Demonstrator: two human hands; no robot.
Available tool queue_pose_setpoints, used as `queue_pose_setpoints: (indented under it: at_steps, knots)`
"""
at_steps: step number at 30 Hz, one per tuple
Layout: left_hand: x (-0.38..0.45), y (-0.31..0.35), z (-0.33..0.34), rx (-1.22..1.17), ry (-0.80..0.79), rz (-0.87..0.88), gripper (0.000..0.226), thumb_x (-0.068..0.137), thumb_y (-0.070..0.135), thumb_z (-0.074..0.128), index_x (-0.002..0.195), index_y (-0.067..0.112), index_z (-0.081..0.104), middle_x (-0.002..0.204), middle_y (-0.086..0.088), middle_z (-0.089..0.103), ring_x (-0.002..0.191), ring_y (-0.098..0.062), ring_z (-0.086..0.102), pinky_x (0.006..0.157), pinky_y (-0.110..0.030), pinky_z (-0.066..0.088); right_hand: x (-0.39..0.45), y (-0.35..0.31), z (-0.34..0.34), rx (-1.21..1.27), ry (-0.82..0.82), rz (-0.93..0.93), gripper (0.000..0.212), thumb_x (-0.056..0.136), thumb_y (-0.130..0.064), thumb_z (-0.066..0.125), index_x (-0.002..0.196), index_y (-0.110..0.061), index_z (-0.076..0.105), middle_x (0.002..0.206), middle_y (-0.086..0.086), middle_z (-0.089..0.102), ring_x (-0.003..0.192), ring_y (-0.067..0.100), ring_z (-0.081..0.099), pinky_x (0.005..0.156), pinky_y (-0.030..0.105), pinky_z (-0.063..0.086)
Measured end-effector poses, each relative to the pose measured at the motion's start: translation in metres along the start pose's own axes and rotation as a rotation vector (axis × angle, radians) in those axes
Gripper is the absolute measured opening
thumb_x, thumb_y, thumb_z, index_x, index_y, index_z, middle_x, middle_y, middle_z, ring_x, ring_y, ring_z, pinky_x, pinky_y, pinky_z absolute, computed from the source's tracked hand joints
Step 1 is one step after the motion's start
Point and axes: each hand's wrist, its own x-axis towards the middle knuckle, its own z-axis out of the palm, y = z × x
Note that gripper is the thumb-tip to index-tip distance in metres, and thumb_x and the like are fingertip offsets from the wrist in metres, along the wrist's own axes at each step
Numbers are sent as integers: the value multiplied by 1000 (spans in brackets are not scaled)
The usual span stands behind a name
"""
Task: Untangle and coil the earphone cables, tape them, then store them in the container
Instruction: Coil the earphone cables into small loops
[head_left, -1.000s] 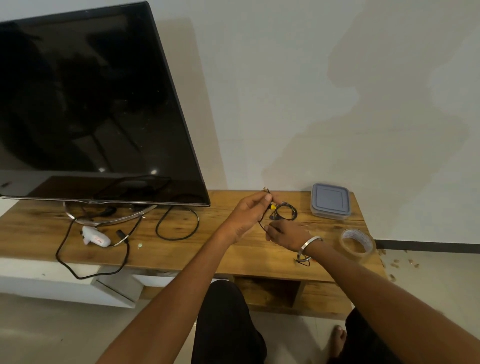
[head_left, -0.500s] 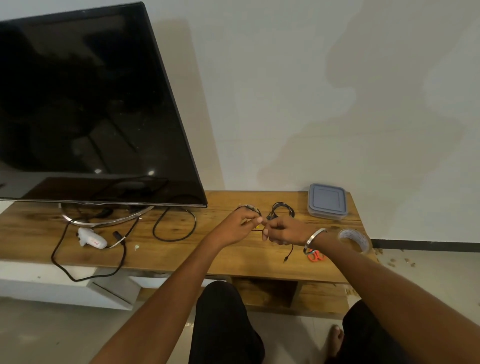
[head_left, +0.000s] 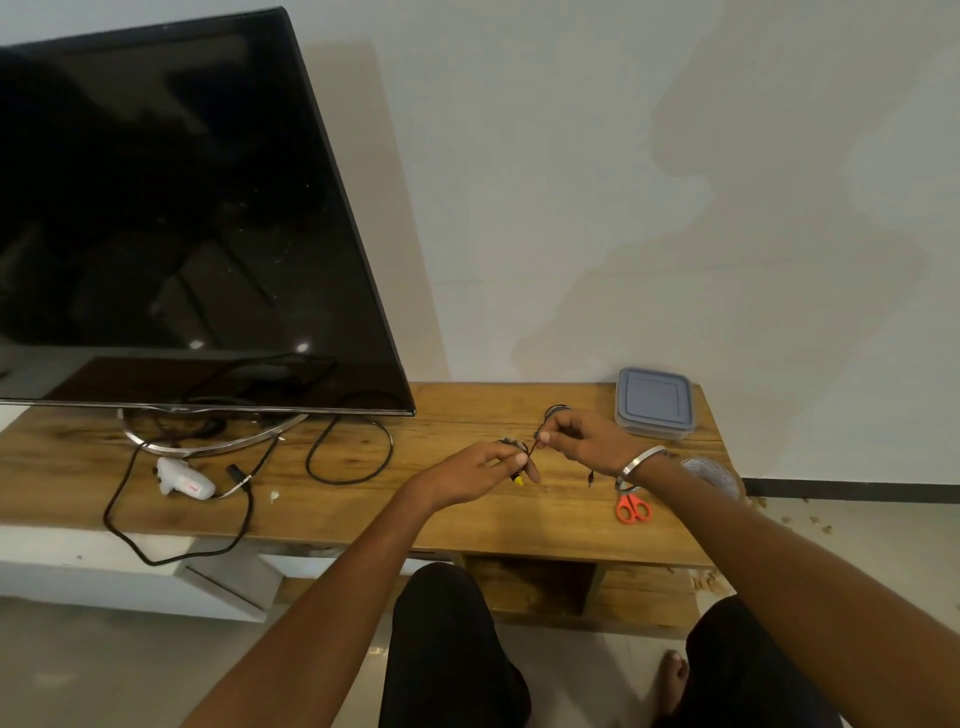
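The person's left hand (head_left: 483, 470) has its fingertips pressed together, pinching a thin black earphone cable (head_left: 532, 451). A small yellow bit (head_left: 518, 480) peeks out just under those fingers. It may be an earbud tip, but it is too tiny to be sure. The right hand (head_left: 584, 439) pinches the same cable between thumb and finger, just beside the left. A short piece of cable runs between the two hands, above the wooden table (head_left: 415, 499). More of it hangs down under the right hand, and a plug (head_left: 590, 478) dangles at the end.

Behind the right hand, a little loop of black wire shows, maybe another part of the earphones.

I think this is the untangling step. The cable is not wound up yet and no tape is on it. Next, the hands likely need to pull the cable straight, gently, and then wrap it into a neat ring.

The tape roll (head_left: 714, 475) lies partly hidden behind the right arm. The orange scissors (head_left: 632, 508) lie near the wrist. The container (head_left: 654, 402) sits at the back of the table with its lid on.
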Motion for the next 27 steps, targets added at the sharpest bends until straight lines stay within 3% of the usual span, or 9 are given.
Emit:
queue_pose_setpoints:
  at_steps: [4,7,10,14,18,22,25,27]
  knots:
    - [-4,4,1,-65,-45,24,32,102,39,42,102,26,71,116,6,65,118,-11,54,107,-40,40,2,1,1,0,34,-36,12,93,-19,57,83,-21,62,71,-15,56,62,-10,53,59,9,40]
    - [-6,9,1,-130,-81,8,31,101,43,42,99,30,70,134,-2,58,129,-18,48,109,-45,39,5,10,2,-15,39,-38,12,94,-19,54,90,-20,65,84,-11,63,79,2,58,71,18,45]
    - [-7,18,1,-298,-121,-48,31,102,40,41,96,27,69,140,2,53,129,-9,46,104,-45,37,6,14,2,3,47,-41,15,95,-16,52,94,-19,67,92,-9,64,90,12,61,80,23,48]
    - [-6,26,3,-517,-149,-27,33,100,42,40,93,26,68,143,-3,52,140,-18,37,107,-59,30,4,11,3,45,70,-41,18,95,-13,51,87,-24,63,84,-10,62,81,9,57,74,22,45]
    - [-8,38,3,-688,-145,1,34,103,35,35,90,21,64,139,-13,54,137,-28,41,97,-50,44,2,10,3,114,67,-29,22,96,-14,50,84,-27,62,81,-5,62,76,10,56,71,23,45]
    - [-11,45,1,-862,-122,29,28,98,36,44,91,20,65,143,-24,47,136,-32,44,100,-61,39,-1,9,3,178,64,13,17,96,-10,49,91,-16,64,78,-3,58,66,5,52,58,10,43]
    - [-10,49,-1,-960,-101,71,24,96,36,47,95,18,62,141,-29,45,136,-35,43,102,-70,32,-6,10,5,177,41,32,29,95,-9,49,90,-33,63,69,-4,54,61,10,50,57,19,45]
    - [-8,51,-3,-1008,-86,99,23,97,34,46,96,17,61,137,-27,49,136,-38,42,102,-72,31,-9,8,9,197,22,20,34,96,-7,47,101,-39,60,72,0,56,61,9,51,56,18,45]
